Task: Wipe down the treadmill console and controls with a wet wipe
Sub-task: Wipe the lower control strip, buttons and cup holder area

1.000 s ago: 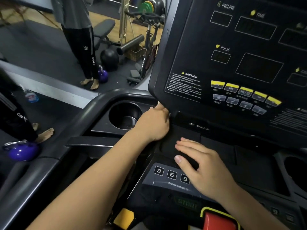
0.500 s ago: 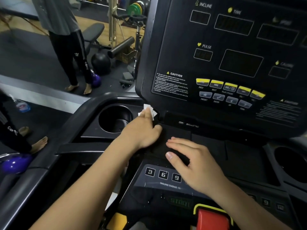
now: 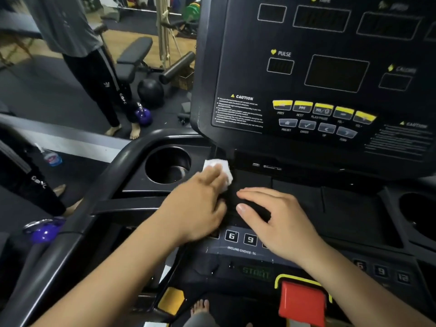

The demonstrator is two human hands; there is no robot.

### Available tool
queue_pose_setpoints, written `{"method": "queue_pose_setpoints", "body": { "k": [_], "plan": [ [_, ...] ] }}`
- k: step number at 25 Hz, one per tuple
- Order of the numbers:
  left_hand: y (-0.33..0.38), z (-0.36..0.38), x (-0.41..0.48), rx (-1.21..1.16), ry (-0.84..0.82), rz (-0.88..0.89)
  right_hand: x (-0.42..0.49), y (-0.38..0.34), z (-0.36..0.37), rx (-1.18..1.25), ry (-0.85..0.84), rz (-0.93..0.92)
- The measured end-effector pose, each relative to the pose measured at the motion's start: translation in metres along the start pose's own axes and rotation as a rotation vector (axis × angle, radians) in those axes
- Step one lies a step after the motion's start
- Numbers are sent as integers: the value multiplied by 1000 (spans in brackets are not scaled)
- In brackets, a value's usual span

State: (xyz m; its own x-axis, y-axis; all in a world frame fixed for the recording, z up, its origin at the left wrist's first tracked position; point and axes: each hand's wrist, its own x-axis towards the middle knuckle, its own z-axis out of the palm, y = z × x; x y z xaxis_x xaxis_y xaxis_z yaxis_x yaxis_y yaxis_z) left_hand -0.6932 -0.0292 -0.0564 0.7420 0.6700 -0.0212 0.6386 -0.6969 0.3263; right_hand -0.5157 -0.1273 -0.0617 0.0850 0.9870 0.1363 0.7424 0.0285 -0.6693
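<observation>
**Wipe slides out from under the display panel onto the tray**

Since a second ago, the left hand (image 3: 198, 206) has drawn back from the lower left corner of the display panel (image 3: 318, 74), and the white wet wipe (image 3: 220, 169), hidden under the palm then, now shows past the fingertips. The hand lies palm down on the dark tray surface of the treadmill console (image 3: 295, 197), its fingers (image 3: 213, 179) stretched nearly flat and pressing the wipe against the plastic rather than curled around it. The wipe sits just beside the round cup holder (image 3: 168, 165) at the tray's left end, right below the panel's bottom edge and near the small port strip.

Beside it, the right hand (image 3: 273, 219) rests in about the same spot as before, palm down on the middle of the tray with fingers spread and loose, holding nothing. Its wrist covers part of the incline button row (image 3: 240, 238), where the keys 6 and 9 can be read; the left hand now covers the key to their left. The two hands are close together, the thumb sides nearly touching.

Closer to the person, at the console's front edge, are the green START label (image 3: 256, 273) and the red stop button (image 3: 302, 303) in its yellow frame. On the panel above, the yellow media keys (image 3: 323, 109) and the CAUTION text appear somewhat blurred.

Off to the left, on the gym floor, another person (image 3: 94, 67) stands barefoot near a purple kettlebell (image 3: 144, 115).
</observation>
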Motion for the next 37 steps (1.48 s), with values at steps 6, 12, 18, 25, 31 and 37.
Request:
{"method": "queue_pose_setpoints", "body": {
  "k": [6, 12, 18, 25, 31, 37],
  "plan": [
    [-21, -8, 44, -353, -89, -267, 1, 1, 0, 17, 18, -11],
    [-17, -5, 16, -52, 20, -83, 15, 2, -20, 844, 263, 260],
    [18, -4, -48, 40, 89, 139, -1, 22, -79, 842, 465, 286],
    [87, 27, 24, -216, -63, 420, -21, 23, -72, 506, 244, 273],
    [49, -5, 11, -94, -124, 301, -47, 25, -86, 339, 164, 246],
    [59, -17, 19, 176, -169, 337, -80, 50, -106, 280, 355, 336]
  ]
}}
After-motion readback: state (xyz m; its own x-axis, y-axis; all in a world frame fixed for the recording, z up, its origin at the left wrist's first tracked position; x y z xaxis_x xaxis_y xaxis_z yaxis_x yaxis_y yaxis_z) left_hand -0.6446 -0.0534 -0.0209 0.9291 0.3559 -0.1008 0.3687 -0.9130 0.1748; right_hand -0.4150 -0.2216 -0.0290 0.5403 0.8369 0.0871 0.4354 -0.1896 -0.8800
